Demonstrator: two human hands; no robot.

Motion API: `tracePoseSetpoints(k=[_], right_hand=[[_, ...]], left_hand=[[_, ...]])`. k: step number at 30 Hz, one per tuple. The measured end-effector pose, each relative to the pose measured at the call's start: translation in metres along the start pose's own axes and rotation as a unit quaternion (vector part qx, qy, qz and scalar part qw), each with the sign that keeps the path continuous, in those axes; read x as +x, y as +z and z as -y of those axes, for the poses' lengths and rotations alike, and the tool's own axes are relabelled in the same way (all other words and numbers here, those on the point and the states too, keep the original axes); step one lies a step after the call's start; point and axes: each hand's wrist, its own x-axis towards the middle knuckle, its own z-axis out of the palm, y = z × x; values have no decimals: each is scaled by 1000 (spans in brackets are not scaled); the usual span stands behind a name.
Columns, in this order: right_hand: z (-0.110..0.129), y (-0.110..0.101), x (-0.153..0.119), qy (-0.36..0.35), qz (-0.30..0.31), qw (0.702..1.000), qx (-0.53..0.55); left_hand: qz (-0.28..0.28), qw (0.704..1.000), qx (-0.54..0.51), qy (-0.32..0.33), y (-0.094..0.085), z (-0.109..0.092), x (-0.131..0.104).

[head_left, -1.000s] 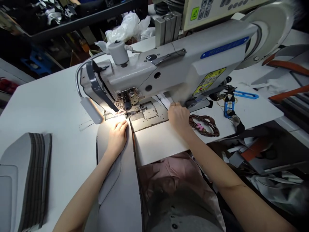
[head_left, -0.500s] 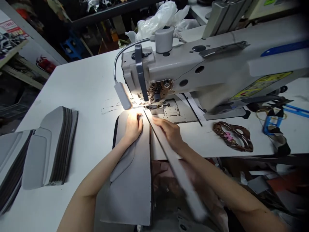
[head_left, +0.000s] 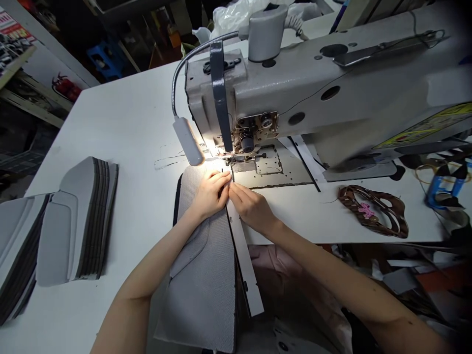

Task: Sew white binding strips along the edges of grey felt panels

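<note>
A grey fabric panel [head_left: 206, 290] lies from the sewing machine's needle area down over the table's front edge. Along its right side runs a white strip [head_left: 246, 265] with a dark edge. My left hand [head_left: 211, 194] rests on the panel's top, fingers bent together close to the presser foot [head_left: 227, 160]. My right hand [head_left: 250, 206] pinches the upper end of the strip, its fingertips touching the left ones. The sewing machine [head_left: 287, 103] stands just beyond both hands, its lamp [head_left: 188, 141] lighting the spot.
Stacked grey panels [head_left: 79, 221] stand on the table [head_left: 129, 123] at the left. To the right lie a brown looped item [head_left: 374, 211] with a pink ornament and blue-handled snips [head_left: 446, 187]. A black-edged white strip [head_left: 308, 162] lies beneath the machine arm.
My right hand has moved left to meet my left hand. The strip has swung left against the panel and hangs straighter. The view has shifted closer to the machine.
</note>
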Motion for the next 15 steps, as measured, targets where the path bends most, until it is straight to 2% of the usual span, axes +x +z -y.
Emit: tracePoseSetpoints(k=[5,9,12,15], right_hand=[[0,-6,0,19,30,999,24],[15,-22,-5,112,59,991,31],[34,-36,-15,188,121,967,122],[49,-42,-28,216,171,939,204]], left_hand=[[27,999,14,15,-2,-2,0],[54,997,48,35,-4,-2,2],[75,993,81,47,-7,-3,3],[87,990,101,52,-8,-4,5]])
